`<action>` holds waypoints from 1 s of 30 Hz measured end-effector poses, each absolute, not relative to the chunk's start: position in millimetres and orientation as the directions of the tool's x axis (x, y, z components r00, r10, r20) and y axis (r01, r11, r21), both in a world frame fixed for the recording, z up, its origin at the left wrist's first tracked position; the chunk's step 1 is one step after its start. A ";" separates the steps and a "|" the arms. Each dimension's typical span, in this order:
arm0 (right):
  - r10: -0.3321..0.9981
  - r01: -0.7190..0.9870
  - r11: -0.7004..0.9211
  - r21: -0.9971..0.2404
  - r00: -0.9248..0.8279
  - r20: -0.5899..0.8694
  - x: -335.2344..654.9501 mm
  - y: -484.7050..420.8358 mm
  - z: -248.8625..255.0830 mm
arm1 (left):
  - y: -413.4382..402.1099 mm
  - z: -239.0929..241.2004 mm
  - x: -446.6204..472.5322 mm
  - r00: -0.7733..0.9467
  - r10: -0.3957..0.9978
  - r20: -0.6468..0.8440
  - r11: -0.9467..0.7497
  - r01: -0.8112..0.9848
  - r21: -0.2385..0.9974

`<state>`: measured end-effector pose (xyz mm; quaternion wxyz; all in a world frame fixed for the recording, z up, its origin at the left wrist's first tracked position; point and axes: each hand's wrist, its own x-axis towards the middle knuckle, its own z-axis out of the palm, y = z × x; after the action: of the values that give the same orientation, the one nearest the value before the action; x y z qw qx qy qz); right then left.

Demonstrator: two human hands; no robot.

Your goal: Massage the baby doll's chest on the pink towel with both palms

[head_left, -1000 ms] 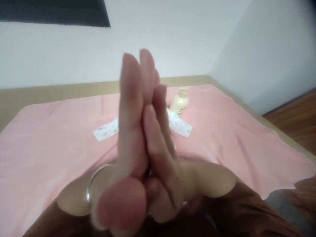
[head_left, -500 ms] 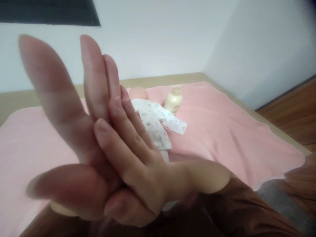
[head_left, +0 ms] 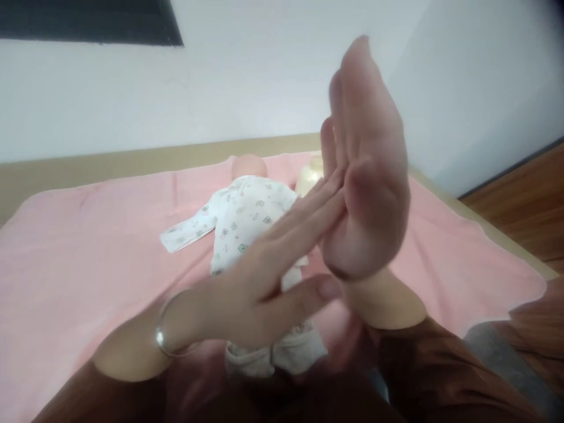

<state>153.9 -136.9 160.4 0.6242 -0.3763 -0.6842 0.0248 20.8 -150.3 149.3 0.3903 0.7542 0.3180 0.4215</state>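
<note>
My left hand (head_left: 264,276), with a silver bracelet (head_left: 161,335) at its wrist, stretches its fingers flat against the palm of my right hand (head_left: 372,170). The right hand stands upright with its fingers extended. Neither hand holds anything. Behind them a baby doll (head_left: 249,167) lies on a pink blanket (head_left: 114,229), dressed in a white printed top (head_left: 238,217) and pale trousers (head_left: 251,358). My left forearm and hand cover part of its body. A pale yellow bottle (head_left: 308,176) stands beside the doll, partly hidden by my hands.
The blanket lies over a light wooden surface (head_left: 198,147) against a white wall (head_left: 247,76). A dark panel (head_left: 88,20) is at the upper left. Brown wooden flooring (head_left: 520,182) shows at the right, beyond the surface's edge.
The hands have moved from left to right, away from the camera. Earlier the right hand's fingers lay across the left palm; now the left fingers lie against the right palm.
</note>
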 end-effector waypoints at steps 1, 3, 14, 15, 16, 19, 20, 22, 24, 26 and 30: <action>0.574 0.476 0.703 -0.528 0.058 0.817 158.3 -128.8 156.3 | -146.5 148.8 17.2 0.518 0.771 0.371 -0.503 0.137 0.854; 0.669 0.478 0.654 -0.587 -0.003 0.743 163.7 -110.1 143.1 | -131.1 140.2 10.0 0.492 0.788 0.370 -0.493 0.143 0.859; 0.848 0.800 0.519 -0.302 -0.438 0.299 129.1 -26.9 41.0 | -19.0 24.5 14.0 -0.154 0.920 0.359 -0.276 0.395 0.876; 0.848 0.797 0.519 -0.309 -0.435 0.302 128.1 -26.7 37.5 | -18.9 21.3 14.1 -0.140 0.920 0.366 -0.285 0.401 0.870; 0.853 0.794 0.511 -0.329 -0.422 0.307 127.9 -26.4 35.1 | -19.3 19.4 14.1 -0.126 0.918 0.377 -0.299 0.407 0.863; 0.871 0.774 0.485 -0.406 -0.389 0.299 131.0 -22.6 32.5 | -19.7 17.8 13.5 -0.080 0.913 0.400 -0.332 0.427 0.841; 0.875 0.769 0.479 -0.423 -0.384 0.293 133.2 -20.1 32.2 | -19.1 17.6 13.4 -0.065 0.912 0.404 -0.338 0.435 0.835; 0.879 0.764 0.474 -0.437 -0.383 0.284 138.8 -14.2 31.7 | -17.2 16.7 13.2 -0.038 0.913 0.406 -0.343 0.466 0.816; 0.885 0.767 0.464 -0.442 -0.377 0.274 145.6 -7.6 30.8 | -15.4 15.8 13.2 -0.011 0.915 0.404 -0.340 0.517 0.785; 0.897 0.777 0.440 -0.450 -0.359 0.256 151.6 -1.7 29.9 | -14.2 15.9 13.3 0.013 0.918 0.395 -0.333 0.566 0.755; 0.937 0.843 0.344 -0.413 -0.277 0.213 153.9 -0.2 32.3 | -11.2 18.9 12.8 0.021 0.927 0.375 -0.299 0.646 0.703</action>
<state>153.9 -0.2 32.3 0.2128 -0.5622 -0.7915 0.1099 12.8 -11.2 18.9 0.1713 0.6938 0.5666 0.4102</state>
